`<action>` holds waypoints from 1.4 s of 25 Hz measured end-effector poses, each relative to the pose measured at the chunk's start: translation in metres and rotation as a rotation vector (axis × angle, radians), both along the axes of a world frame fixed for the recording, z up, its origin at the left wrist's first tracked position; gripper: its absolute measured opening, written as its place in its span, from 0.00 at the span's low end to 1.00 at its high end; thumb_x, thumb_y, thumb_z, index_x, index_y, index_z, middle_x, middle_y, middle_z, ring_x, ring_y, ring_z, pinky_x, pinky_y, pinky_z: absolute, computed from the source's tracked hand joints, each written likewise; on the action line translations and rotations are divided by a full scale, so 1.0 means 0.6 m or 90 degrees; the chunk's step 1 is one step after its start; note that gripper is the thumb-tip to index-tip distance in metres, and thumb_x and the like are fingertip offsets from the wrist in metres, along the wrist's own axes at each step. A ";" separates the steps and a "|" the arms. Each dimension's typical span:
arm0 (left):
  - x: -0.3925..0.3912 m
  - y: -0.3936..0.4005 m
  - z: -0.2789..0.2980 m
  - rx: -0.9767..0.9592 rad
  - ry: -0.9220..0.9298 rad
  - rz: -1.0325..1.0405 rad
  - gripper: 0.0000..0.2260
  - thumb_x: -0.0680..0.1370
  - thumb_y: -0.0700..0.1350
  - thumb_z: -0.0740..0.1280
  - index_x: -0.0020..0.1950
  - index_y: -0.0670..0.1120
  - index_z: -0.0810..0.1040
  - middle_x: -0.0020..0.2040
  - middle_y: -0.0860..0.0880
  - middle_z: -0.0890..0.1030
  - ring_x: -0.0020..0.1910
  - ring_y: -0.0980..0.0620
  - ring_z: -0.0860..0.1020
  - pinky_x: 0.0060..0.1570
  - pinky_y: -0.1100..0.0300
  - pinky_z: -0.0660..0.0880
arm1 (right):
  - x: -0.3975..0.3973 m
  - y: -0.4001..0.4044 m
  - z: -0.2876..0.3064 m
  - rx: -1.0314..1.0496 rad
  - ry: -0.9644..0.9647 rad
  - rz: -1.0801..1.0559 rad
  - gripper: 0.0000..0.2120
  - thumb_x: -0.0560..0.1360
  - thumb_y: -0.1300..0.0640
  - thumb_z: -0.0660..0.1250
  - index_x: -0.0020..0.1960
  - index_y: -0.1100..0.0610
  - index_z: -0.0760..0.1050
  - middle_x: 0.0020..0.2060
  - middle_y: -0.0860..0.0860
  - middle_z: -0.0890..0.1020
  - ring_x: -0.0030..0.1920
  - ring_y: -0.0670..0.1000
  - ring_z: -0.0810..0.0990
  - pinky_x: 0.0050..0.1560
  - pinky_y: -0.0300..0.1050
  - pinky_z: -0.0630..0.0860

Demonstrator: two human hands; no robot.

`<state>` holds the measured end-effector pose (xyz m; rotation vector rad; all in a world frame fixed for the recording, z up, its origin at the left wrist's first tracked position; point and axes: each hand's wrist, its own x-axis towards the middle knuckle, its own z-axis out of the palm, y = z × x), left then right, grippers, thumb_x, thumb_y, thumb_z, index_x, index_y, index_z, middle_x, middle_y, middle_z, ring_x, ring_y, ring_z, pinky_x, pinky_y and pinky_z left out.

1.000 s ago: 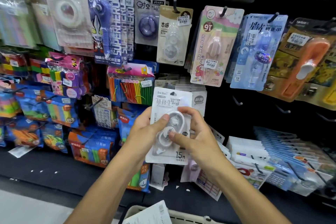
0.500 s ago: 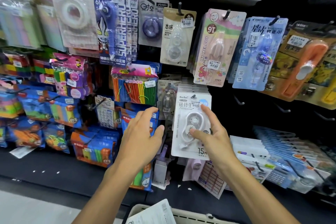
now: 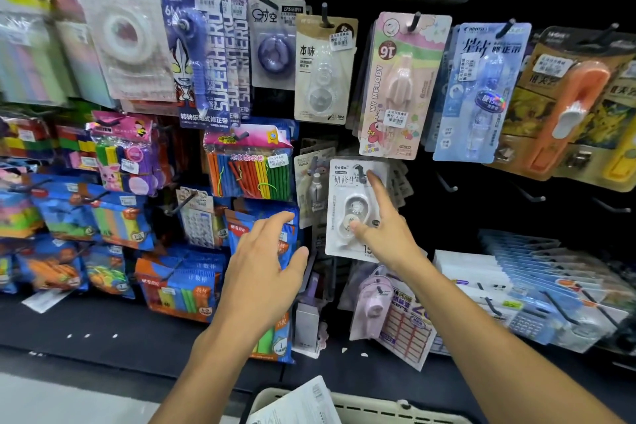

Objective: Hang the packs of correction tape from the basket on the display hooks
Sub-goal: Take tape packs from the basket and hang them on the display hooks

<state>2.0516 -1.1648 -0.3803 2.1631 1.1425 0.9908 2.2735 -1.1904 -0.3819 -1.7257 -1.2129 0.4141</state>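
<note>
Two hands: right hand (image 3: 385, 234) presses straight fingers (image 3: 377, 188) on the white correction-tape pack (image 3: 347, 182), apparently hanging on its hook (image 3: 359, 169); left hand (image 3: 265, 262) hovers open.

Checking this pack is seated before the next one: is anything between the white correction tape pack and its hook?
Nothing visible does. The white correction tape pack already hangs on its hook, whose tip pokes through the hole at the top. The right hand touches the pack's front with index finger and thumb; the left hand is off it.
</note>
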 end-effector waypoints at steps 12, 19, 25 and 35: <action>0.016 -0.011 -0.008 0.021 0.018 -0.034 0.23 0.81 0.51 0.66 0.75 0.58 0.66 0.70 0.57 0.72 0.70 0.53 0.69 0.62 0.58 0.65 | 0.009 -0.045 -0.034 0.104 0.011 -0.097 0.35 0.74 0.46 0.73 0.74 0.34 0.57 0.67 0.39 0.73 0.62 0.42 0.75 0.58 0.44 0.73; 0.011 -0.008 -0.059 -0.106 0.234 -0.074 0.27 0.80 0.53 0.68 0.77 0.54 0.65 0.75 0.48 0.71 0.72 0.45 0.71 0.67 0.50 0.69 | -0.025 -0.086 -0.091 0.023 0.189 -0.159 0.30 0.77 0.55 0.70 0.76 0.48 0.63 0.62 0.45 0.74 0.55 0.48 0.79 0.58 0.49 0.77; -0.042 -0.058 -0.266 -0.213 0.575 -0.184 0.24 0.78 0.49 0.68 0.73 0.48 0.70 0.70 0.45 0.75 0.68 0.43 0.73 0.62 0.52 0.72 | -0.155 -0.270 -0.400 -0.349 -0.009 0.013 0.20 0.79 0.58 0.66 0.70 0.52 0.72 0.64 0.51 0.79 0.61 0.55 0.79 0.60 0.49 0.76; -0.028 -0.091 -0.457 -0.215 0.689 -0.135 0.53 0.60 0.73 0.74 0.76 0.48 0.61 0.72 0.43 0.72 0.71 0.40 0.67 0.72 0.44 0.61 | -0.072 -0.374 -0.517 -0.545 -0.327 0.016 0.33 0.77 0.57 0.65 0.79 0.49 0.58 0.78 0.49 0.61 0.75 0.53 0.60 0.74 0.51 0.59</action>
